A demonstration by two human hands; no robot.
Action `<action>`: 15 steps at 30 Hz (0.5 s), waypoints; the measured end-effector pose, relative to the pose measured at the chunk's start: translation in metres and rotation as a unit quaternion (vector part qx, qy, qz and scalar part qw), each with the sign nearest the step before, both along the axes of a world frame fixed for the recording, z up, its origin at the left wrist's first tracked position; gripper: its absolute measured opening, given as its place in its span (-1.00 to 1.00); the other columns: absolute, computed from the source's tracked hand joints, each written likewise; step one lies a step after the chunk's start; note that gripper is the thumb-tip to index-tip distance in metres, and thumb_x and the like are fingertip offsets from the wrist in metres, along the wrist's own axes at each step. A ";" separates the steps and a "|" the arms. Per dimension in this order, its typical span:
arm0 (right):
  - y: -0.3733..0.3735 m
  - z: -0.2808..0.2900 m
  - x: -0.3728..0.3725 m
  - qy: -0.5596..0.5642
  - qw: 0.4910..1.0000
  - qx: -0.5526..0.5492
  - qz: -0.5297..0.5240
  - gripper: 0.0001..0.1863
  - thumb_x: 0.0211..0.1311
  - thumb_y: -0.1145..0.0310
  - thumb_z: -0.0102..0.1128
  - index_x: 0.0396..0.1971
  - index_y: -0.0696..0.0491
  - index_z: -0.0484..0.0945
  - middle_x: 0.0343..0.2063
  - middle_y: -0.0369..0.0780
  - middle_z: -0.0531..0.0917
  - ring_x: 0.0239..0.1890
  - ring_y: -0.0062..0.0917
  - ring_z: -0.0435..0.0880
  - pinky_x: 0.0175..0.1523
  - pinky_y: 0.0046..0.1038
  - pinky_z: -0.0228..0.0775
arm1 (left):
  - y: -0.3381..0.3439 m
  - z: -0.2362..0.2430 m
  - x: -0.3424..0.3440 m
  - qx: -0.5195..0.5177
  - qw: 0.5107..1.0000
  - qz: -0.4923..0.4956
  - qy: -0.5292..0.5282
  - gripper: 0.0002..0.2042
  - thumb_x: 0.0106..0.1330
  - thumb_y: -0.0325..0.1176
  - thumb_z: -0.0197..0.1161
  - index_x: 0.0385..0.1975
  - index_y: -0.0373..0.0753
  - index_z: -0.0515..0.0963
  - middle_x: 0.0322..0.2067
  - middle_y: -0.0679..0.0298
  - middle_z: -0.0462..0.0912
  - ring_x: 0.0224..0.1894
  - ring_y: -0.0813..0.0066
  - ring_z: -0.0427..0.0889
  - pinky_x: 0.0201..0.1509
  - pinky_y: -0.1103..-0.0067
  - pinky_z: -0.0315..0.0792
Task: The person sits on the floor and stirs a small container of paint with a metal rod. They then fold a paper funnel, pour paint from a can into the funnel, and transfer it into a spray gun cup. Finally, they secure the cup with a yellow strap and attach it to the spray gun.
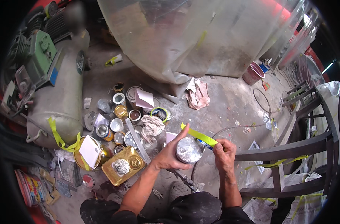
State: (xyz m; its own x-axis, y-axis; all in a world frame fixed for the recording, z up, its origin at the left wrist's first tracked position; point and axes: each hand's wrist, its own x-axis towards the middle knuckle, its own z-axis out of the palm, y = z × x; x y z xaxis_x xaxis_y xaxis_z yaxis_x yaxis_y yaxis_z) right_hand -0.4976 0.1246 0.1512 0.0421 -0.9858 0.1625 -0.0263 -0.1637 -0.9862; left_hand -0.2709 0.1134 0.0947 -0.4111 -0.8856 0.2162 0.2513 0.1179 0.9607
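Round tin (188, 150): cradled in the left hand (171, 156), lying at 3 o'clock from that palm and at 9 o'clock from the right hand (224, 152), just beside it; smeared whitish over the top face, blue along the side at 2 o'clock. Taken as clock centre for every line below.
Left hand: curled around the side at 8 to 9 o'clock, thumb raised at 12 o'clock against the tape's far end.
Right hand: pinching the near end of the tape between thumb and forefinger at 3 o'clock, other fingers folded in.
Yellow-green tape (198, 136): stretched between both hands, passing the tin's edge at 1 o'clock; too close to tell whether touching.
Gold rectangular tin (110, 174): set on the floor between 8 and 9 o'clock, bearing a crumpled white lump (120, 167).
Flat metal bar (137, 140): slanted at 9 o'clock, near the left wrist.
Pale crumpled cloth (152, 126): draped among the open paint cans (118, 98) clustered toward 10 o'clock.
Pinkish rag (198, 98): dropped on the floor at 12 o'clock.
Maroon bucket (253, 74): standing well apart, between 1 and 2 o'clock.
Dark wooden frame (286, 148): reaching in from 3 o'clock.
Air compressor tank (59, 104): stationed well apart toward 10 o'clock.
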 end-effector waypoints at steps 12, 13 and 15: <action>-0.003 -0.006 0.005 -0.090 0.975 0.114 0.167 -0.72 0.39 0.29 0.20 -0.12 0.22 0.58 -0.31 -0.28 0.63 -0.34 -0.67 0.56 -0.15 -0.59 0.37 | 0.003 -0.002 0.004 0.064 0.996 -0.058 0.027 0.25 -0.24 -0.47 0.62 0.53 -0.26 -0.10 0.43 0.12 0.19 0.39 0.44 0.22 0.48 0.51 0.06; -0.004 -0.001 0.002 -0.079 0.970 0.152 0.175 -0.69 0.42 0.24 0.17 -0.10 0.21 0.56 -0.34 -0.29 0.63 -0.35 -0.66 0.56 -0.17 -0.60 0.37 | 0.003 -0.003 0.002 0.052 0.997 -0.052 0.028 0.24 -0.24 -0.46 0.62 0.53 -0.26 -0.10 0.44 0.12 0.18 0.40 0.43 0.22 0.48 0.51 0.06; -0.015 0.003 -0.003 -0.069 0.956 0.214 0.186 -0.63 0.45 0.14 0.12 -0.10 0.19 0.55 -0.38 -0.33 0.62 -0.37 -0.69 0.54 -0.21 -0.62 0.34 | 0.004 -0.002 0.000 0.022 0.999 -0.041 0.009 0.26 -0.26 -0.46 0.62 0.53 -0.27 -0.10 0.41 0.16 0.22 0.37 0.48 0.25 0.47 0.54 0.08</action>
